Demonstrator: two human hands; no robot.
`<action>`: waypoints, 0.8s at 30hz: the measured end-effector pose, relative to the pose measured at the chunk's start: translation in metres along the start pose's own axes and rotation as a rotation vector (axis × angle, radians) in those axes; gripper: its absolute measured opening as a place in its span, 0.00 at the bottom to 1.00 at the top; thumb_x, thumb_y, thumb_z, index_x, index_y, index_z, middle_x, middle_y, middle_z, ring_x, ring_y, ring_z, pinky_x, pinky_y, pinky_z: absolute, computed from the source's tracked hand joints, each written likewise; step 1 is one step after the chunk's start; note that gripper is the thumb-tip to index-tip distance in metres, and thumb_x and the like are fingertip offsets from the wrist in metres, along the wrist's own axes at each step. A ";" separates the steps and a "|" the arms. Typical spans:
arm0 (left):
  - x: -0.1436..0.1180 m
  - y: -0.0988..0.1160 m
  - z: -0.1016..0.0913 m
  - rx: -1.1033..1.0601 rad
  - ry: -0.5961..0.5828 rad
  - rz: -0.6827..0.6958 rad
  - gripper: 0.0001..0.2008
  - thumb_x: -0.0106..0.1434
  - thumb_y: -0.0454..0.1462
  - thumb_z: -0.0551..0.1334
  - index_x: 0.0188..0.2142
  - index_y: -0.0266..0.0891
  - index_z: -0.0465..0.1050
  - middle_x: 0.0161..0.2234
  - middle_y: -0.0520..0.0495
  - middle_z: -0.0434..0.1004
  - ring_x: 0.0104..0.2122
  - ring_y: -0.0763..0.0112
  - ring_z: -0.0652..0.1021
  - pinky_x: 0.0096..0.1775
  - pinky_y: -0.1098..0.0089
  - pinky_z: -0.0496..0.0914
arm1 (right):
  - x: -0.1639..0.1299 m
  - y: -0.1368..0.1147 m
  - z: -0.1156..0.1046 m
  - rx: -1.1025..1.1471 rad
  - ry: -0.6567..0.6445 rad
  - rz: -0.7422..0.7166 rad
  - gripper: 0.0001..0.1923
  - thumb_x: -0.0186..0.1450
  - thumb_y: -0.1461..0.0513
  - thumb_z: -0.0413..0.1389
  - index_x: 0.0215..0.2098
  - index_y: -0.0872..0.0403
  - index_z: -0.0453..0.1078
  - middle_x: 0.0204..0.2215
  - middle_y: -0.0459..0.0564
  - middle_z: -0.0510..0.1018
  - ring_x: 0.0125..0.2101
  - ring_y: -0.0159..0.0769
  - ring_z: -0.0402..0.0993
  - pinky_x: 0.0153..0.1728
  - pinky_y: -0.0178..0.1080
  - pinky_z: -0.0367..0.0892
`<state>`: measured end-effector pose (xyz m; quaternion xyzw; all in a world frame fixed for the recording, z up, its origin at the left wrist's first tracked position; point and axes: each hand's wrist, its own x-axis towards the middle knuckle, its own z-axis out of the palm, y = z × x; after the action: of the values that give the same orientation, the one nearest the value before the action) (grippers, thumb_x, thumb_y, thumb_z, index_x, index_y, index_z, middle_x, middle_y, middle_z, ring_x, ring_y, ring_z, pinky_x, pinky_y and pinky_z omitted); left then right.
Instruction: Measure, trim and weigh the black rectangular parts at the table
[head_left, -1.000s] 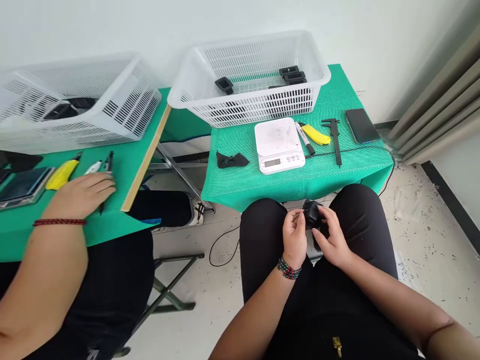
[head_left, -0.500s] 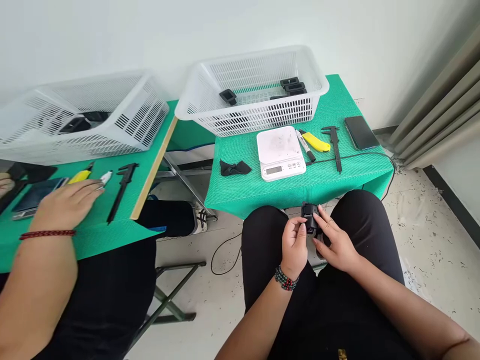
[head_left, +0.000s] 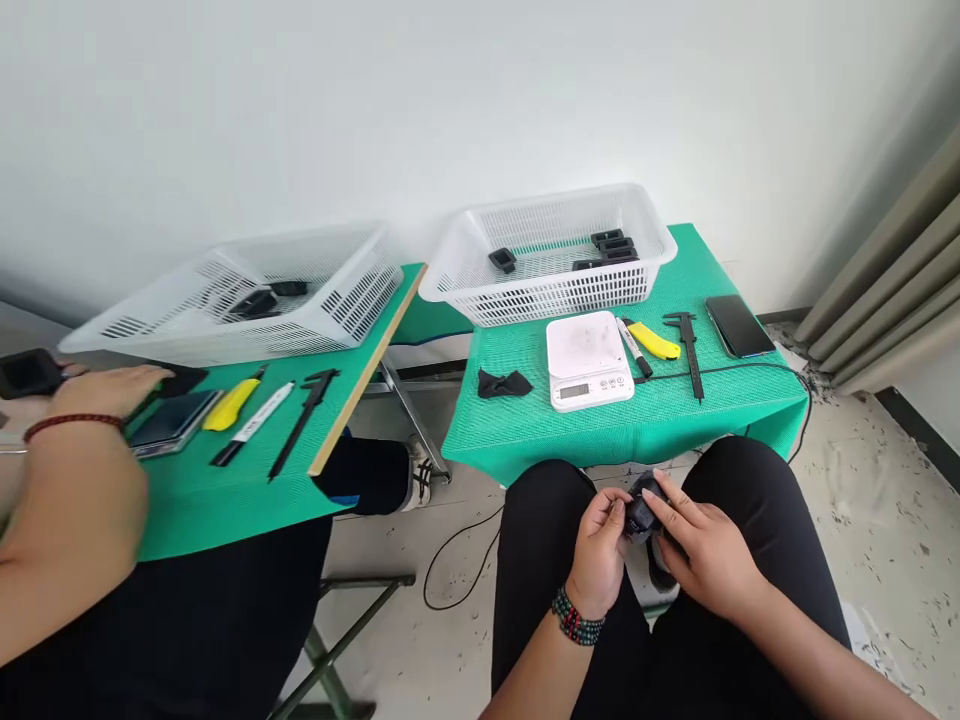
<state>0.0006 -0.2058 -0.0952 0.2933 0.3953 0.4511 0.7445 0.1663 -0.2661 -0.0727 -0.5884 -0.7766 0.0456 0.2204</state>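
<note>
My left hand [head_left: 602, 553]: thumb and fingertips pinched on small black part [head_left: 641, 512], over my lap. Right hand [head_left: 709, 555]: fingers partly bent, gripping its other side. Past my fingers, green-covered table [head_left: 555, 437]; white scale [head_left: 585, 345] on it, white basket [head_left: 559, 300] behind. Right of fingers, littered floor [head_left: 862, 500], then curtain [head_left: 892, 260]. Farthest, white wall [head_left: 450, 100].

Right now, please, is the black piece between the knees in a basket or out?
Out: left hand and right hand hold the black piece.
</note>
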 end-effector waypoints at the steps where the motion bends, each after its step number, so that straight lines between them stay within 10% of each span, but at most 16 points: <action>1: -0.001 0.002 0.001 -0.037 0.000 -0.025 0.23 0.53 0.53 0.76 0.35 0.39 0.75 0.31 0.51 0.73 0.32 0.72 0.72 0.36 0.72 0.68 | 0.001 0.000 -0.001 -0.028 -0.002 -0.001 0.31 0.69 0.66 0.51 0.70 0.51 0.64 0.70 0.59 0.62 0.40 0.45 0.84 0.36 0.46 0.79; 7: -0.003 0.009 0.005 -0.091 0.020 -0.063 0.23 0.50 0.51 0.79 0.33 0.39 0.77 0.29 0.52 0.72 0.31 0.73 0.72 0.37 0.72 0.67 | 0.000 0.001 0.002 -0.081 0.014 -0.032 0.33 0.69 0.67 0.49 0.72 0.50 0.61 0.71 0.57 0.62 0.50 0.50 0.82 0.40 0.46 0.79; 15: -0.006 0.011 0.010 -0.078 0.042 -0.018 0.21 0.54 0.52 0.76 0.34 0.38 0.78 0.30 0.50 0.74 0.31 0.72 0.74 0.38 0.71 0.68 | -0.017 -0.009 0.025 0.054 0.027 0.103 0.42 0.72 0.64 0.47 0.78 0.43 0.33 0.72 0.65 0.60 0.50 0.52 0.82 0.41 0.48 0.81; 24: -0.012 0.002 0.016 -0.043 -0.122 -0.025 0.24 0.60 0.54 0.71 0.48 0.41 0.76 0.45 0.43 0.80 0.48 0.59 0.78 0.53 0.61 0.69 | -0.036 -0.016 0.052 0.443 0.002 0.309 0.41 0.73 0.61 0.50 0.77 0.39 0.33 0.72 0.63 0.55 0.65 0.55 0.69 0.52 0.49 0.78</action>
<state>0.0098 -0.2172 -0.0812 0.2993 0.3433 0.4314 0.7788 0.1392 -0.2948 -0.1249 -0.6372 -0.6485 0.2470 0.3352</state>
